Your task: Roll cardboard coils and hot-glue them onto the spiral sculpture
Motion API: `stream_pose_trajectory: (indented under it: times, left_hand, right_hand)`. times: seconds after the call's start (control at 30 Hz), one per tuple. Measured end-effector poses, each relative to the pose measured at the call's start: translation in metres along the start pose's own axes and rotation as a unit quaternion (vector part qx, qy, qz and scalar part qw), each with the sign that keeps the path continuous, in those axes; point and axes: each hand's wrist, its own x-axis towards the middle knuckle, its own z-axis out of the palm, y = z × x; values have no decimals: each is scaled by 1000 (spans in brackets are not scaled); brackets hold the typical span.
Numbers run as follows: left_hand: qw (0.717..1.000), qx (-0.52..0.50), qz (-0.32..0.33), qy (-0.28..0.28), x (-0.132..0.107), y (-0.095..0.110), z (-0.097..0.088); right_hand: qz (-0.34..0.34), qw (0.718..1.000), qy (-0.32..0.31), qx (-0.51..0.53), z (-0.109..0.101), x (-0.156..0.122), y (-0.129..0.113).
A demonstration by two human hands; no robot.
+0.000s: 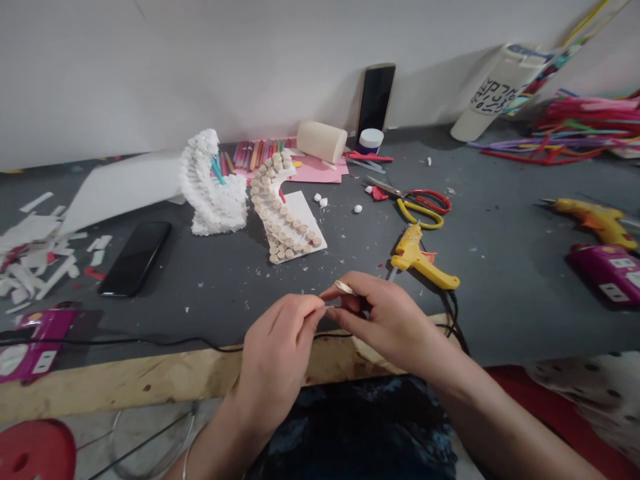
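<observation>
My left hand (283,340) is closed in a pinch at the front of the table. Between its fingertips and those of my right hand (377,310) runs a thin whitish strip (329,307), partly hidden by the fingers. My right hand also holds a small cream-coloured rolled piece (345,287) between its upper fingers. Beyond the hands stands a curved white shape covered with small beige rolls (280,210). To its left is a similar curved shape covered in white crumpled bits (215,190). A yellow glue gun (423,260) lies just right of my right hand.
Scissors (413,200) lie behind the glue gun. A black phone (136,259) and paper scraps (35,260) are at left. A second glue gun (593,220), a purple power strip (607,273) and a tumbler (500,93) are at right. A black cable (165,343) crosses the front edge.
</observation>
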Motion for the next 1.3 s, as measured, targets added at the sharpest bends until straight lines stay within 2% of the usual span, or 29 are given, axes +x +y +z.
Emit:
stream_pose_trajectory:
  times: [0.1, 0.27, 0.33, 0.43, 0.5, 0.57, 0.63, 0.73, 0.87, 1.0, 1.1, 1.2, 1.3]
  left_hand:
    - [1000, 4, -12, 15, 0, -2, -1]
    - [991, -85, -102, 34, 1, -8, 2]
    - [990, -99, -74, 67, 2, -11, 5]
    - [991, -32, 7, 132, 3, -14, 10]
    - [988, 8, 42, 146, 2, -15, 13]
    - [989, 15, 58, 137, 2, -15, 15]
    - [992, -1, 44, 118, 1, -16, 16]
    - [994, -68, -36, 77, 1, -19, 17]
    - [976, -158, -142, 39, -1, -24, 20]
    - [970, -173, -168, 30, -5, -25, 25]
    - [969, -175, -175, 23, -6, -24, 27]
    - [957, -206, -203, 9, -6, -25, 26]
    - [924, -281, -257, -33, -7, -28, 24]
  right_hand:
    - [-16, 999, 17, -28, 3, 1, 0]
    - [10, 999, 32, 22, 7, 2, -2]
    - [33, 996, 31, 71, 10, 3, 0]
    - [71, 986, 36, 148, 16, 3, 6]
    - [86, 979, 43, 180, 21, 3, 10]
    - [91, 976, 56, 190, 24, 3, 13]
    - [92, 976, 68, 183, 26, 3, 13]
    - [93, 983, 68, 144, 25, 2, 12]
    - [71, 993, 53, 83, 21, 2, 8]
    - [70, 995, 25, 63, 20, 3, 9]
    - [86, 990, 23, 107, 20, 3, 14]
    - [103, 963, 39, 246, 20, 4, 20]
    - [112, 887, 56, 444, 17, 7, 24]
